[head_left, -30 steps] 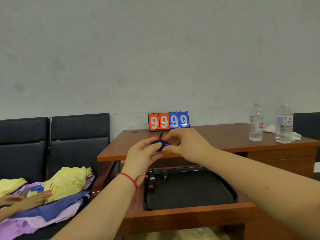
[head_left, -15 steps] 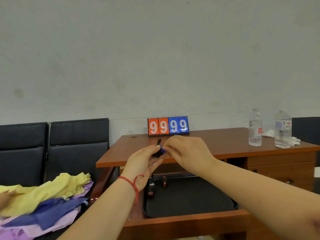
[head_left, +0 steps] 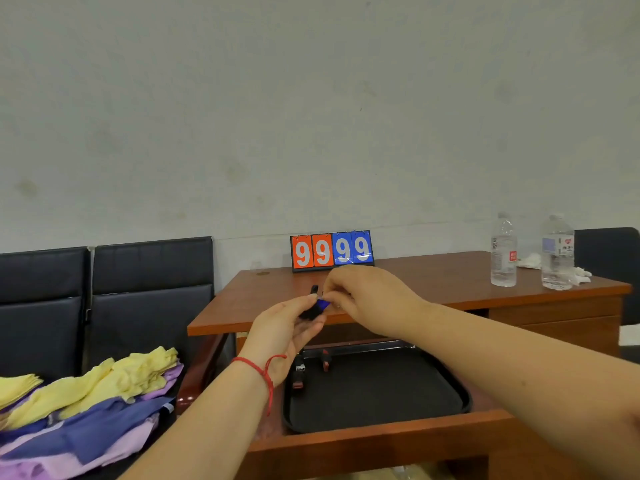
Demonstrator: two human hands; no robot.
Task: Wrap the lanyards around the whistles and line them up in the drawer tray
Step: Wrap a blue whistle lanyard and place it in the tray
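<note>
From your head camera: your left hand (head_left: 284,336) is up over the near edge of the desk (head_left: 433,289), palm turned toward you, thumb and fingers curled around a blue whistle (head_left: 322,303) with dark lanyard (head_left: 309,311) bunched against it. Your right hand (head_left: 367,296) comes in from the right, fingertips pinched on the whistle's right end, so both hands meet on it. A red string bracelet (head_left: 258,367) sits on your left wrist.

Below your hands, the black drawer tray (head_left: 433,407) lies in the open drawer. Two wrapped whistles lie at its far left: one (head_left: 298,374) at the left edge, another (head_left: 325,360) just right of it and farther back.

Far on the desk, a scoreboard (head_left: 331,250) reads 9999. Two water bottles (head_left: 504,251) stand far right. Folded cloths (head_left: 104,386) are piled at left.
</note>
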